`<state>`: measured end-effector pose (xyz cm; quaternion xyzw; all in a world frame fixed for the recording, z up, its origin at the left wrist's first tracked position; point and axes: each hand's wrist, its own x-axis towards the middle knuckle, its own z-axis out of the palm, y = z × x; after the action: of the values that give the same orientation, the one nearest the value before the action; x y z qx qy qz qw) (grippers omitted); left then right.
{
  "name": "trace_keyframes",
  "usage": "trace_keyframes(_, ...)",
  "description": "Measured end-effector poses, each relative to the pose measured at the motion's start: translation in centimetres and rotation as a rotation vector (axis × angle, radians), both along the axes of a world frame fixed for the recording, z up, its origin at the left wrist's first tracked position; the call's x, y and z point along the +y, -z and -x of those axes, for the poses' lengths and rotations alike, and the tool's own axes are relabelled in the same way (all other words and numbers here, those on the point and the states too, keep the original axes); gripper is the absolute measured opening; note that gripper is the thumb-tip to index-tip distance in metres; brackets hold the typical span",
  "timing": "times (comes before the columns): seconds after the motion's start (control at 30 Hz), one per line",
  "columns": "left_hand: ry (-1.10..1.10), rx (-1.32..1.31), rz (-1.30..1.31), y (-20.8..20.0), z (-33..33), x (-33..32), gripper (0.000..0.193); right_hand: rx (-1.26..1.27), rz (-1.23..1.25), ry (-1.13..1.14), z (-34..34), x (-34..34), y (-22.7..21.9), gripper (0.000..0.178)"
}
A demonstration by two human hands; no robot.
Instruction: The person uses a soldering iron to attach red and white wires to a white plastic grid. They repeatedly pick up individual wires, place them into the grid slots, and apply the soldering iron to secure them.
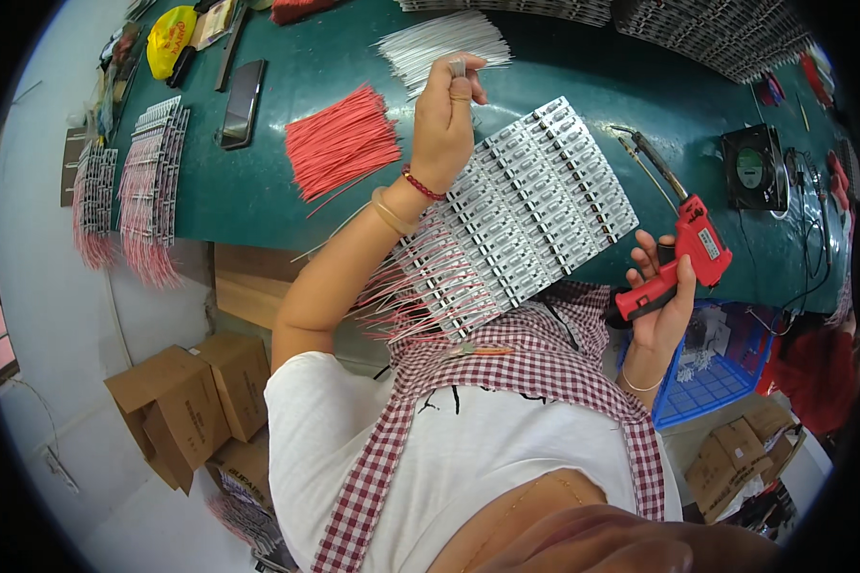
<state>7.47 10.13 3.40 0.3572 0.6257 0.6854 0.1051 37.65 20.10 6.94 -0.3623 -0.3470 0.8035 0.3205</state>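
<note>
My left hand (442,129) reaches over the front edge of a bundle of white wires (441,48). Its thumb and fingers are drawn together, with a grey wrap on one finger; anything pinched there is too small to make out. In my right hand (661,310) is a red soldering gun (702,244) with a long metal tip, pointing away over the table. Between the hands lies a panel of small circuit boards (535,196) in rows. Red and white wires (420,282) stick out along its left side.
Cut red wires (342,141) lie in a pile left of my left forearm. Farther left are a phone (242,103) and wired board panels (153,177). A small black fan-like box (755,167) stands right on the green table (258,205). A blue crate (712,372) is below.
</note>
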Motion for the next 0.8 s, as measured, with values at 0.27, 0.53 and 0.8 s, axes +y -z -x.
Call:
trace_keyframes(0.27, 0.01, -0.132, -0.049, -0.1, -0.5, -0.4, 0.024, 0.012, -0.004, -0.019, 0.2, -0.2, -0.1, 0.039)
trace_keyframes(0.53, -0.016, -0.153, -0.064, 0.1, -1.1, -0.5, 0.024, -0.002, -0.016, -0.006, -0.1, -0.3, -0.1, 0.039)
trace_keyframes(0.8, 0.012, -0.228, -0.136, 0.1, -1.6, -0.8, 0.02, 0.015, -0.02, -0.024, -0.5, -0.4, -0.1, 0.039)
